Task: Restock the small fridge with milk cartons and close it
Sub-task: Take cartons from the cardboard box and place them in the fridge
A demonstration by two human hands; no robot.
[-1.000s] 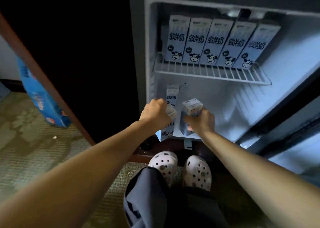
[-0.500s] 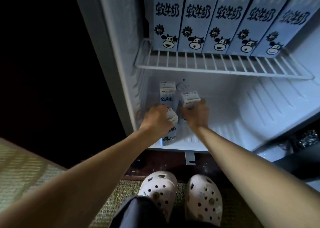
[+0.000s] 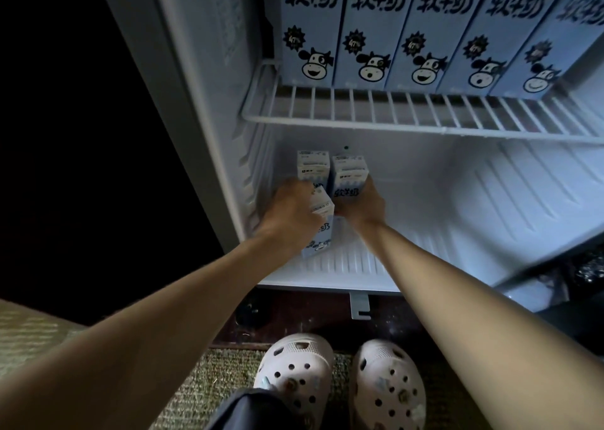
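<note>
The small white fridge (image 3: 202, 79) stands open in front of me. Several pale blue milk cartons (image 3: 369, 27) with cow faces line its wire shelf (image 3: 408, 115). On the lower floor at the left, one carton (image 3: 312, 168) stands at the back. My left hand (image 3: 291, 217) is shut on a carton (image 3: 322, 230) in front of it, tilted. Beside it, my right hand (image 3: 362, 205) is shut on another carton (image 3: 348, 177), which stands upright next to the back one.
The ribbed fridge floor (image 3: 441, 233) stretches to the right of the cartons. The fridge door's edge (image 3: 555, 285) shows at the lower right. My white clogs (image 3: 340, 380) stand on a green carpet below. The left side is dark.
The camera has come closer to the fridge. Both hands have pushed their cartons deeper onto the lower floor, and the right one now stands beside the back carton.
</note>
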